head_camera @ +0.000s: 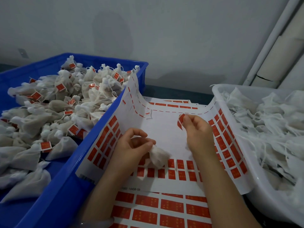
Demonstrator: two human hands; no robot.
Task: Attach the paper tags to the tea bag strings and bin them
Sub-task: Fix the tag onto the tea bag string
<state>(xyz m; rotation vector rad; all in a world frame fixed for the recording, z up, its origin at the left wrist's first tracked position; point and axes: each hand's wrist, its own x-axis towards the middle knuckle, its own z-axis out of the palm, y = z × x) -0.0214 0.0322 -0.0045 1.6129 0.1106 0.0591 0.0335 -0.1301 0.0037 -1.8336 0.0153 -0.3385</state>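
Pinched between the thumb and fingers of the left hand (134, 145) is a small white tea bag (158, 156), which hangs just below the fingertips over the middle of a sheet of red tags (164, 134). The left hand is curled closed around the gathered top of the bag; whether the string itself is gripped cannot be told. A single red paper tag (181, 121) is held by the right hand (197, 130), nipped between thumb and forefinger with the other fingers folded in, and it is lifted clear of the sheet.

The sheet is laid between two bins and its edges are curled up against both. Its centre is bare white backing, while rows of red tags are seen along its left, right and near sides. Further sheets (164, 209) of the same red tags are stacked beneath it.

At the left, a blue bin (105, 119) is heaped with tea bags carrying red tags (54, 102). At the right, a white bin (233, 129) is filled with untagged bags (266, 122) and loose white strings. A plain grey wall (148, 30) is seen behind.
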